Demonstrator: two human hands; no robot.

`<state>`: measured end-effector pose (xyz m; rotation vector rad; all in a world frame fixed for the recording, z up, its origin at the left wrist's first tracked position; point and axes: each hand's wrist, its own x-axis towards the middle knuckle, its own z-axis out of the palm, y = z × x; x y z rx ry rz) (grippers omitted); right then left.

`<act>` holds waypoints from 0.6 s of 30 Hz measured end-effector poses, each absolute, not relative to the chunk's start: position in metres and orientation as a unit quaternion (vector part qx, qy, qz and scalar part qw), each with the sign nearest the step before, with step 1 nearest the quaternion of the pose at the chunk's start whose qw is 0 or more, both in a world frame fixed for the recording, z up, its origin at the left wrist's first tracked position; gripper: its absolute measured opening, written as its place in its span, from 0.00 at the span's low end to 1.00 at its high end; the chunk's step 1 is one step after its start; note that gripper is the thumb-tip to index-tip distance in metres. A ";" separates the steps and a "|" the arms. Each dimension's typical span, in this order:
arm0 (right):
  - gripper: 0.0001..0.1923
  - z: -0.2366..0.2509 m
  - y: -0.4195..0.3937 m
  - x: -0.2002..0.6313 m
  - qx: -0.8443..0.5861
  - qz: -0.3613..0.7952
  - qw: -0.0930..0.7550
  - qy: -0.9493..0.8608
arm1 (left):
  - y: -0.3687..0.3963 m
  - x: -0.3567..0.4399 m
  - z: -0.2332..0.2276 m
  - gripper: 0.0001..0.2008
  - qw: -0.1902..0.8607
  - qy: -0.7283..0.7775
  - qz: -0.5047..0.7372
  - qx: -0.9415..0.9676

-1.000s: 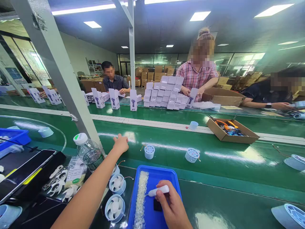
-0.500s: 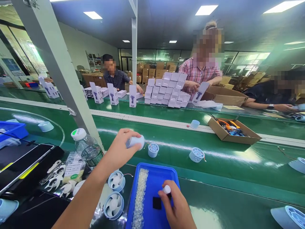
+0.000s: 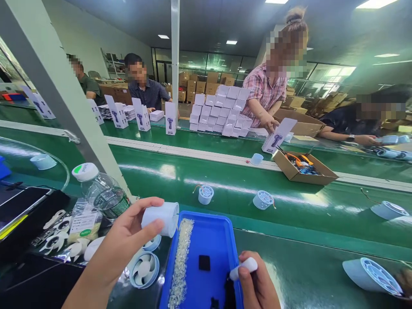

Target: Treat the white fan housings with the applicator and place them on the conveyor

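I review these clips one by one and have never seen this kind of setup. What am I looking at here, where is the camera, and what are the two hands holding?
There is no machine: a person works bare-handed, filmed by a camera on their own head looking down a green conveyor belt. The left hand holds a pale blue round fan housing in its fingers. The right hand grips a small white stick-like tool over a blue tray with a strip of clear granules. Finished fan housings, a water bottle and loose white fan blades lie on the left. Other people pack white boxes across the belt.
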<state>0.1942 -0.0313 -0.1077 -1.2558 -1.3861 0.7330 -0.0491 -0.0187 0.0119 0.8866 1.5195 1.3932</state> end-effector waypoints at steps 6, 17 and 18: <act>0.13 -0.113 -0.027 0.193 -0.523 0.325 0.519 -0.592 | -0.021 -0.045 0.007 0.19 0.460 0.600 0.561 0.337; 0.15 -0.111 -0.024 0.195 -0.538 0.290 0.535 -0.584 | -0.025 -0.049 0.003 0.18 0.485 0.598 0.554 0.316; 0.15 -0.111 -0.024 0.195 -0.537 0.289 0.533 -0.587 | -0.025 -0.048 0.003 0.18 0.486 0.601 0.550 0.316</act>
